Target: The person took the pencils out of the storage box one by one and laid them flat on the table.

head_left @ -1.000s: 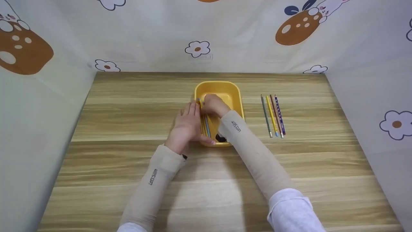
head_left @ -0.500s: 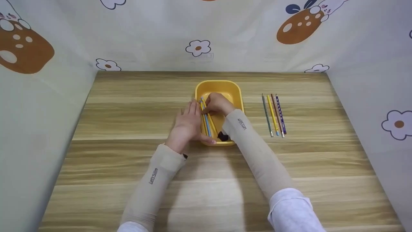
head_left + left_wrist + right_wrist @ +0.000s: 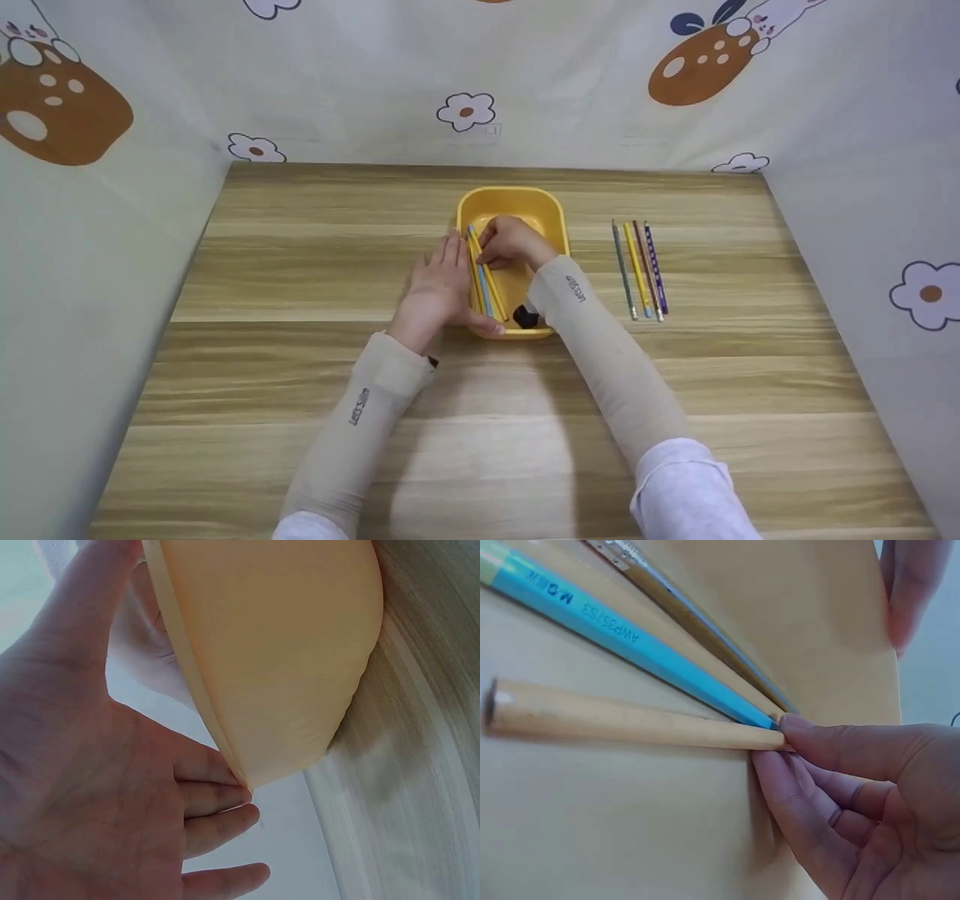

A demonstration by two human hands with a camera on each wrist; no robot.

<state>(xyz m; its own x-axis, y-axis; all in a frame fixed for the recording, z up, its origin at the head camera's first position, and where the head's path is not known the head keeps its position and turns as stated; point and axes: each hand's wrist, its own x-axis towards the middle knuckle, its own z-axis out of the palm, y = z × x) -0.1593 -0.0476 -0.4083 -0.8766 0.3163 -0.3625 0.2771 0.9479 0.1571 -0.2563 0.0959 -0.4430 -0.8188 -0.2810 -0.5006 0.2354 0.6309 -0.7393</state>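
Observation:
A yellow plastic bin (image 3: 510, 190) stands on the wooden table, with several pencils lying lengthwise along its left side. My right hand (image 3: 514, 241) reaches inside and pinches a yellow pencil (image 3: 498, 296) between thumb and fingertips. Beside that one lies a light blue pencil (image 3: 630, 637), its far end close to the pinching fingertips in the right wrist view. Another yellow pencil and a gold-brown pencil (image 3: 679, 604) with a metal ferrule lie nearer the bin wall. My left hand (image 3: 436, 289) rests against the bin's left rim, fingers straight, thumb over the near corner.
To the bin's right, several pencils lie side by side on the table: green (image 3: 624, 270), yellow (image 3: 637, 270), brown (image 3: 647, 270) and patterned dark blue (image 3: 657, 270). A small black object (image 3: 526, 316) shows under my right wrist. Patterned curtains (image 3: 360, 90) enclose the table's back and sides.
My right hand has shifted slightly to the right. The yellow pencil it pinches has come into view, slanting away from the blue one. My left hand stays on the rim.

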